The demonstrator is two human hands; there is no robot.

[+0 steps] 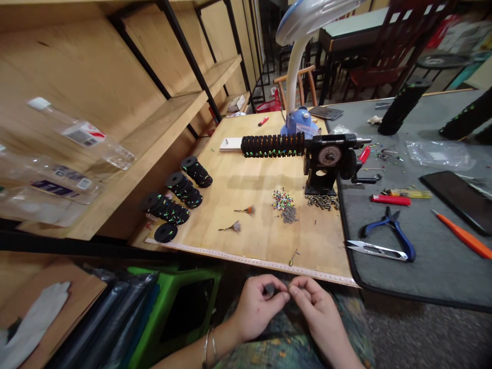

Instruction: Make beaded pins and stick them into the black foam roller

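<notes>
My left hand [258, 303] and my right hand [315, 307] meet fingertip to fingertip just below the table's front edge, each in a pinch. Inside the curl of my left fingers shows a small dark grey lump [269, 290], too unclear to name. Whatever lies between the fingertips is hidden. On the table just above them lies a tiny metal piece with a yellowish end [294, 257]. Farther back are two small bundles of fine strands [232, 226], a heap of coloured beads [282, 199] and a heap of small grey metal parts [289, 214].
A hand-cranked winder [326, 159] carries a row of black foam spools [272, 145]. More spool stacks [166, 209] stand left, beside the wooden shelf [184, 106]. Blue-handled pliers [392, 228], thread snips [376, 250] and a phone [459, 200] lie on the grey mat. A lamp [294, 77] rises behind.
</notes>
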